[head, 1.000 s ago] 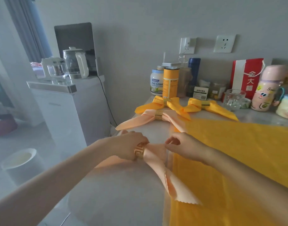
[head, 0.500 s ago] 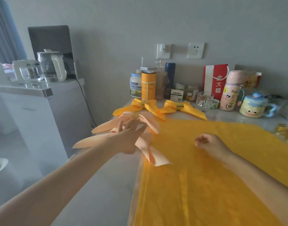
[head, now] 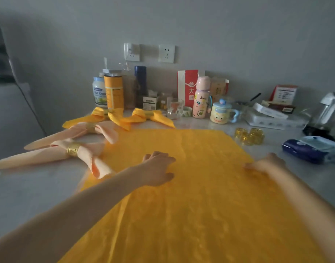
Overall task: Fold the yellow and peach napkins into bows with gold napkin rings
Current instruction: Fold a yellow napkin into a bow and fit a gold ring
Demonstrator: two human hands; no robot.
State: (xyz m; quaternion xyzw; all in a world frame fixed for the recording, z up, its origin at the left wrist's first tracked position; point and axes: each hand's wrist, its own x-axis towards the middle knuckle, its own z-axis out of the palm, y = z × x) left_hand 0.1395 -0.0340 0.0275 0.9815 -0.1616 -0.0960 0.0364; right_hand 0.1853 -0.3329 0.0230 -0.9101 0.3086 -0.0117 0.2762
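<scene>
A large yellow napkin lies spread flat on the white table. My left hand rests palm down on its middle left. My right hand lies at its right edge, fingers on the cloth. To the left lie two finished peach bows: the near peach bow wears a gold ring, and the far peach bow sits behind it. Two yellow bows rest further back. Several loose gold napkin rings stand to the right of the napkin.
Along the wall stand jars and tins, a glass, a pink bottle, a lidded cartoon mug and a red bag. A blue wipes pack and white boxes lie at the right.
My left hand let go of the near peach bow and moved right onto the yellow napkin. My right hand slid to the napkin's right edge. The view swung right.
</scene>
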